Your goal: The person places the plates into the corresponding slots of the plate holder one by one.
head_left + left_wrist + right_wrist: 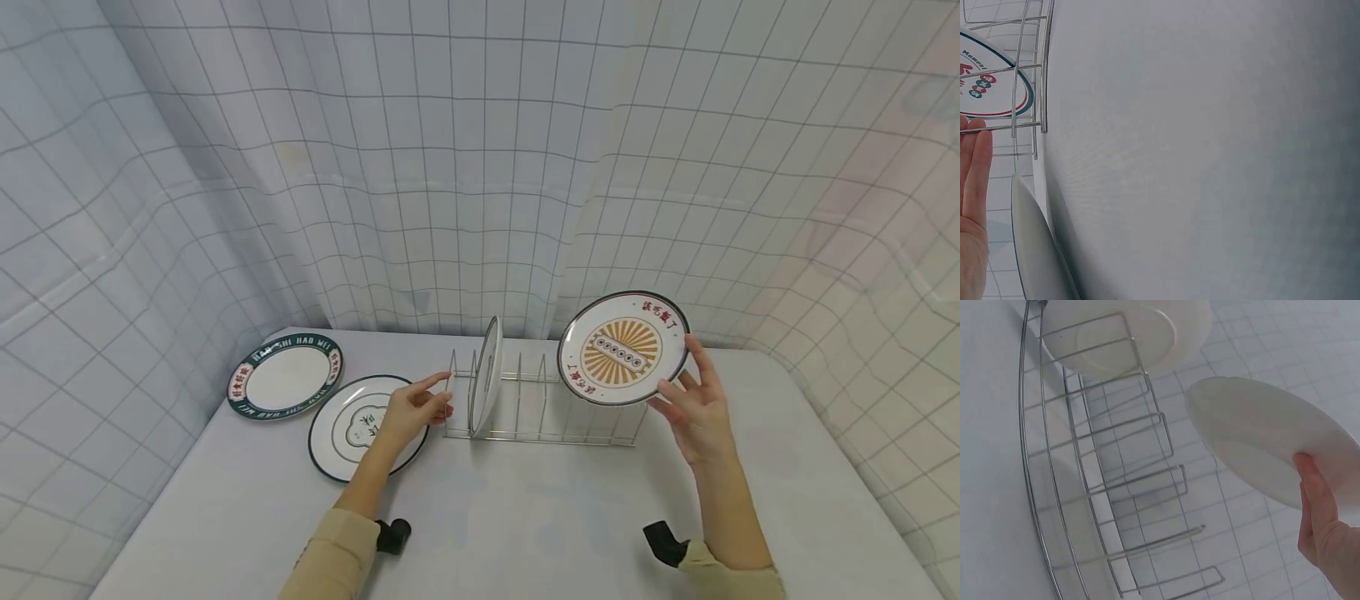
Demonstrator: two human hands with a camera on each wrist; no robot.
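Note:
My right hand (697, 412) pinches the lower right rim of a white plate (622, 348) with a dark rim, a gold sunburst and red characters. It is raised above the right part of a wire dish rack (555, 437), tilted with its face towards me; its plain underside shows in the right wrist view. My left hand (416, 408) holds the rack's left end wire, fingertips (982, 134) against it. In the rack's left part a second plate (487, 379) stands on edge. Below my left forearm, partly covered, lies a dark-rimmed plate (337, 433) with a green-black motif.
At the far left of the white table (525, 525), a plate with a green lettered rim (330, 392) lies flat, next to the dark-rimmed one. A grid-patterned white curtain (480, 167) encloses the back and both sides.

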